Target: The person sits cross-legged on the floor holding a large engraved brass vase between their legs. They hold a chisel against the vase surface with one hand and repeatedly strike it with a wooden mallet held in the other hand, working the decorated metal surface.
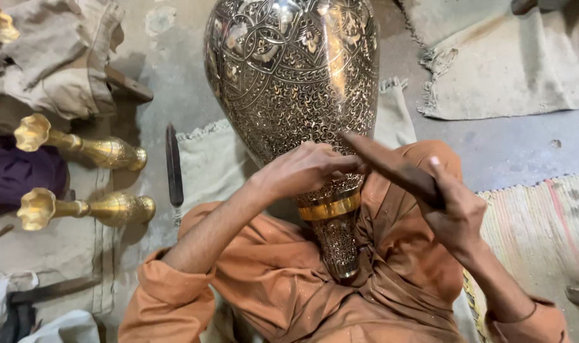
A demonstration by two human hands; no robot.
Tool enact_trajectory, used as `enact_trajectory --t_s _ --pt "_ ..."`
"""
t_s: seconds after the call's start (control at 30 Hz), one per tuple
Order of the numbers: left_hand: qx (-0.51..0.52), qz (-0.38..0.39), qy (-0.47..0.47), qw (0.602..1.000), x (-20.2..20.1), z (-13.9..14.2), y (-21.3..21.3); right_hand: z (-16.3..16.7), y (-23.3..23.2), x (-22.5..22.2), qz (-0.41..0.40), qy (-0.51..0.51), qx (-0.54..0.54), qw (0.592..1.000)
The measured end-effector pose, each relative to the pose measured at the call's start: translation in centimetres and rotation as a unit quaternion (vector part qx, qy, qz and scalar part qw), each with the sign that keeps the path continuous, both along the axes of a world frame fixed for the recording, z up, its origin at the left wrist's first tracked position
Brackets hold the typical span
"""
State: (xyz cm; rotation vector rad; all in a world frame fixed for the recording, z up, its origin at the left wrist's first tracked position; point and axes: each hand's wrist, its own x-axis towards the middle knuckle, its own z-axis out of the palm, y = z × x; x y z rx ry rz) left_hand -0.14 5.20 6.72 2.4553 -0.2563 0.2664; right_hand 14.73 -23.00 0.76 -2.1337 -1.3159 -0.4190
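Brass, engraved all over with fine scrollwork, forms the large vase [292, 82] that fills the upper centre of the frame; its narrow neck is laid down into the lap, on orange cloth, at lower centre. The left hand [302, 170] is brought in from the lower left and is pressed against the vase just above a plain polished band, fingers curled together as if pinching something small; what is held there cannot be made out. The right hand [458, 213] is raised at centre right and is closed around a dark wooden mallet [388, 166], which is slanted up and left so that its end is met by the left fingertips.

At the left of the frame, 2 small brass vases [86, 149] are laid on their sides on pale cloth, flared mouths turned left. A dark chisel-like tool [174, 165] is set between them and the large vase. A frayed sack cloth [512, 63] is spread at the upper right.

The top of the large vase is cut off by the upper edge, and its base is hidden in the folds of the lap.
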Motion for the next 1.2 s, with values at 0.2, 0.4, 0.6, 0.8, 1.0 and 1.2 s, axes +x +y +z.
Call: enact_trajectory --t_s 0.2,0.4,0.6,0.8,1.0,1.2 --pt "-0.002 0.004 0.042 0.999 0.1 0.4 -0.1 -0.4 0.2 -0.3 0.041 0.128 0.072 0.988" --pt "-0.024 -0.033 -0.033 0.999 0.1 0.7 -0.1 -0.9 0.1 -0.3 -0.029 0.175 0.012 0.984" --pt "-0.004 -0.010 0.068 0.998 0.1 1.1 -0.4 0.0 0.4 -0.6 -0.005 0.127 0.049 0.991" --pt "-0.131 0.148 -0.184 0.963 -3.5 3.1 2.5 0.1 -0.2 0.3 -0.025 0.253 0.099 0.962" --pt "-0.528 0.321 -0.403 0.675 -9.4 1.8 6.6 2.0 2.6 2.0 -0.005 0.378 0.056 0.924" --pt "-0.686 0.406 -0.337 0.501 -7.6 -4.3 8.6 5.2 8.7 3.7 0.057 0.614 0.118 0.778"
